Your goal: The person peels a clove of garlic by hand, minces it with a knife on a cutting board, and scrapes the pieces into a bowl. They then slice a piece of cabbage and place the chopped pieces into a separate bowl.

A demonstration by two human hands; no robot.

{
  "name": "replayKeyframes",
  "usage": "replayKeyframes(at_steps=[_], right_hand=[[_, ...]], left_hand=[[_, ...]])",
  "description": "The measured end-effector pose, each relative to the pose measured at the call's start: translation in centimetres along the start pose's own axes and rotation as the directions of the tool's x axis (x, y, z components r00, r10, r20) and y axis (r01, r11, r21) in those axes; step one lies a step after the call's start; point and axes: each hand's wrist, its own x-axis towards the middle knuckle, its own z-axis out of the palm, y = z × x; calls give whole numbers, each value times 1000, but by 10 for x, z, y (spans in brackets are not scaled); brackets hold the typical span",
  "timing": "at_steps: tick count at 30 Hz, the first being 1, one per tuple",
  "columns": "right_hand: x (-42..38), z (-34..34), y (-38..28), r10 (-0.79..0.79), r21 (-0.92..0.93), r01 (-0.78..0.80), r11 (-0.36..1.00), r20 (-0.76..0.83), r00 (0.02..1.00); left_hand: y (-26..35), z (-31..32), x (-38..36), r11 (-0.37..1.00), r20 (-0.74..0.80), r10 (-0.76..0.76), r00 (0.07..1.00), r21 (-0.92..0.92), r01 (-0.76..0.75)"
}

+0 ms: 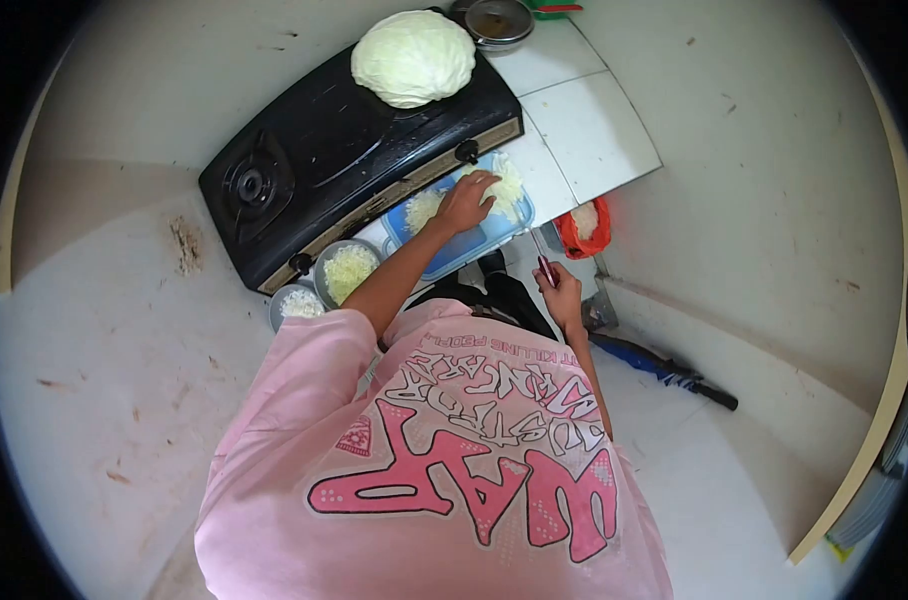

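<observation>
Over a blue cutting board (461, 246) my left hand (468, 200) reaches with its fingers spread, touching pale shredded cabbage (507, 190) at the board's right part. More shreds (423, 211) lie on the board to the left of that hand. My right hand (562, 292) is closed around the dark red handle of a knife (546, 268), held off the board's lower right corner with its blade pointing up toward the board. A large pale cabbage (414, 58) rests on the black stove.
The black gas stove (324, 150) stands behind the board. Bowls of shredded cabbage (350, 272) and white pieces (300, 303) sit at left. A strainer (499, 22) is at the back; a red bag (585, 228) is at right, and a dark blue umbrella (664, 370) lies lower right.
</observation>
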Motion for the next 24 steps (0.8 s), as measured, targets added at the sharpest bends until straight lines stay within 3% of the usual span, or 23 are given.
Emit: replayKeyframes(at_steps=[1,5,9,13,15,17,19,20,23,24], right_hand=[[-8,-1,2,20,6,-20,1000,-23,1000],[-34,-2,22,76,50,-71,996,-104,992],[-45,-4,24,132,109,-119,987,-123,984],[-35,-11,28,99,40,-96,995,-78,992],[-20,-12,24,39,-71,-43,997,-50,998],[-1,-11,13,-60,-208,56,977,-16,998],[22,-7,-1,-163,-241,174,955,64,984],[33,-6,-8,-213,-256,234,938,105,971],[69,10,-19,-350,-290,386,876,168,921],[80,15,-26,-301,-279,358,891,226,926]], left_hand=[[1,8,8,999,-26,17,1000,37,-16],[11,21,22,972,13,-232,973,44,231],[6,25,17,984,16,-156,988,94,154],[8,20,5,998,-161,-31,987,56,40],[8,19,1,963,-118,-180,977,-222,150],[3,14,-6,806,5,-351,936,-508,305],[8,-3,-14,488,216,-485,847,-737,467],[18,-9,-20,307,232,-567,790,-830,465],[23,-22,-38,107,184,-521,834,-955,277],[25,-29,-44,102,176,-536,826,-958,270]])
